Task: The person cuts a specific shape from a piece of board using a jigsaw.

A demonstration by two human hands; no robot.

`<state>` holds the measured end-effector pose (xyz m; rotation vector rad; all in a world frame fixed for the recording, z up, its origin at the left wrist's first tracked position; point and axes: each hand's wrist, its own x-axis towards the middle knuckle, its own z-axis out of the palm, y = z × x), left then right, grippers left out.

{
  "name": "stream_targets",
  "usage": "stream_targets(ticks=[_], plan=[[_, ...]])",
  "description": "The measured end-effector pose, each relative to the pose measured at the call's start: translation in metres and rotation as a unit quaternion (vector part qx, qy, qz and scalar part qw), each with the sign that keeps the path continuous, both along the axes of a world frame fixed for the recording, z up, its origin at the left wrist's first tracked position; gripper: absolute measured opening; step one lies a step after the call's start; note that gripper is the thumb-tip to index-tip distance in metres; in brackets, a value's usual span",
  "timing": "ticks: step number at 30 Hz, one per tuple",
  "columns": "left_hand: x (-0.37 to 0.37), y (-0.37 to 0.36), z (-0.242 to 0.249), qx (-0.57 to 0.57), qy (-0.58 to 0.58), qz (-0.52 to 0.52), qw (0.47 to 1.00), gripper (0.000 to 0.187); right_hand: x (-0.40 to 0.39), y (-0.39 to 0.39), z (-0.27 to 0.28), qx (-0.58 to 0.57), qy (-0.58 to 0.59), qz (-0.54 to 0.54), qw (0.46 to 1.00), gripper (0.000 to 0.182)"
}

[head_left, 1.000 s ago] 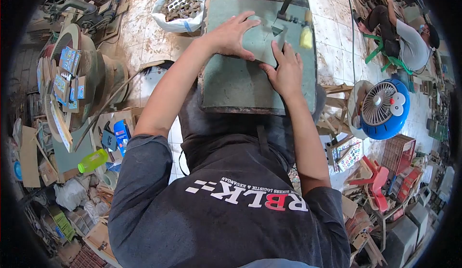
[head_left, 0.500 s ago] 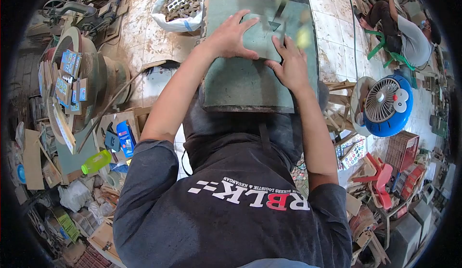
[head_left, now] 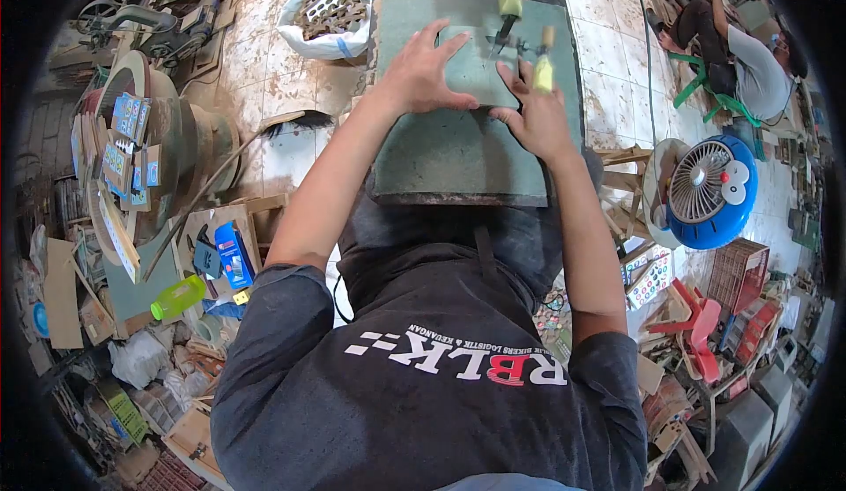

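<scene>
Hands flat on board point(head_left: 471, 68) at saw point(head_left: 507, 15): left hand point(head_left: 421, 72) spread, right hand point(head_left: 539, 116) pressing, neither grasping.

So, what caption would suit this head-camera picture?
Left hand and right hand press a green board flat on a saw table.

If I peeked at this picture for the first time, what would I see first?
First, two bare hands, the left hand and the right hand, pressing a flat grey-green board on the worn green work table in the upper middle. Next, the round blue fan with a cartoon face, at the right.
</scene>
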<state>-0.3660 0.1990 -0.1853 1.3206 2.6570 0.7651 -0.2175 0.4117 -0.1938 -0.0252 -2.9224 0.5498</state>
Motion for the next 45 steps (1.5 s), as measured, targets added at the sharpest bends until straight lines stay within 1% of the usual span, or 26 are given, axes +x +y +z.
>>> stream_targets(ticks=[1, 5, 7, 8, 10, 14, 17, 19, 23, 25, 27, 28, 29, 30, 32, 36, 38, 40, 41, 43, 44, 45], plan=[[0.001, 0.0, 0.0, 0.004, 0.003, 0.006, 1.0, 0.112, 0.0, 0.002, -0.002, -0.001, 0.021, 0.009, 1.0, 0.078], [0.008, 0.001, 0.003, -0.005, 0.013, 0.027, 1.0, 0.11, -0.001, 0.007, -0.003, -0.005, 0.033, 0.021, 0.999, 0.077], [0.01, 0.001, -0.001, 0.011, 0.021, 0.029, 0.999, 0.11, -0.002, 0.009, 0.0, -0.006, -0.007, 0.023, 1.0, 0.077], [0.011, 0.001, -0.002, 0.027, 0.029, 0.031, 0.999, 0.111, -0.003, 0.009, 0.001, -0.006, -0.007, 0.023, 1.0, 0.077], [0.015, 0.002, 0.0, 0.021, 0.029, 0.043, 0.998, 0.11, -0.003, 0.01, 0.003, 0.009, -0.015, 0.032, 0.999, 0.075], [0.023, 0.005, 0.001, 0.019, 0.036, 0.073, 0.996, 0.11, -0.003, 0.009, 0.007, -0.007, -0.012, 0.031, 0.999, 0.071], [0.03, 0.007, 0.003, 0.021, 0.048, 0.098, 0.994, 0.11, -0.004, 0.01, 0.004, -0.019, 0.018, 0.035, 0.999, 0.066], [0.034, 0.008, 0.002, 0.025, 0.043, 0.109, 0.993, 0.111, -0.003, 0.009, -0.001, 0.012, 0.082, 0.04, 0.996, 0.062], [0.043, 0.011, -0.002, 0.042, 0.037, 0.143, 0.988, 0.11, 0.007, 0.0, -0.003, 0.002, 0.09, 0.023, 0.996, 0.057], [0.041, 0.008, 0.0, 0.034, 0.03, 0.135, 0.99, 0.111, 0.01, -0.005, 0.002, 0.018, 0.092, -0.004, 0.996, 0.052], [0.035, 0.0, 0.004, 0.026, 0.022, 0.126, 0.991, 0.111, 0.008, -0.003, -0.002, 0.01, 0.102, -0.003, 0.995, 0.05], [0.029, -0.008, 0.009, -0.023, 0.037, 0.086, 0.995, 0.11, 0.007, -0.002, -0.004, 0.001, 0.112, -0.005, 0.994, 0.048], [0.024, -0.015, 0.012, -0.071, 0.051, 0.046, 0.995, 0.11, 0.006, 0.001, -0.005, 0.001, 0.111, -0.006, 0.994, 0.048], [0.018, -0.021, 0.011, -0.071, 0.049, 0.046, 0.995, 0.11, 0.005, 0.003, -0.007, 0.0, 0.109, 0.001, 0.994, 0.048], [0.007, -0.027, 0.01, -0.075, 0.044, -0.004, 0.996, 0.105, 0.002, 0.006, -0.008, 0.0, 0.108, 0.009, 0.994, 0.048], [0.01, -0.026, 0.007, -0.055, 0.058, 0.004, 0.997, 0.101, -0.003, 0.007, -0.005, 0.005, 0.125, 0.02, 0.992, 0.047], [0.017, -0.026, 0.005, -0.025, 0.064, 0.031, 0.997, 0.101, 0.0, 0.006, -0.001, 0.009, 0.126, 0.021, 0.992, 0.046], [0.026, -0.025, 0.009, -0.017, 0.073, 0.045, 0.996, 0.099, 0.003, -0.004, 0.014, 0.037, 0.045, -0.041, 0.997, 0.046], [0.03, -0.025, 0.012, -0.01, 0.083, 0.06, 0.995, 0.099, 0.004, -0.006, 0.011, 0.038, 0.046, -0.039, 0.997, 0.046], [0.038, -0.022, 0.015, -0.013, 0.085, 0.075, 0.993, 0.099, 0.005, -0.013, 0.009, -0.004, -0.016, -0.043, 0.999, 0.058], [0.04, -0.021, 0.017, -0.017, 0.086, 0.089, 0.992, 0.099, 0.01, -0.018, 0.008, -0.004, -0.015, -0.042, 0.999, 0.058], [0.041, -0.021, 0.017, -0.016, 0.087, 0.09, 0.992, 0.099, 0.017, -0.033, 0.017, -0.021, 0.003, -0.051, 0.998, 0.065]])
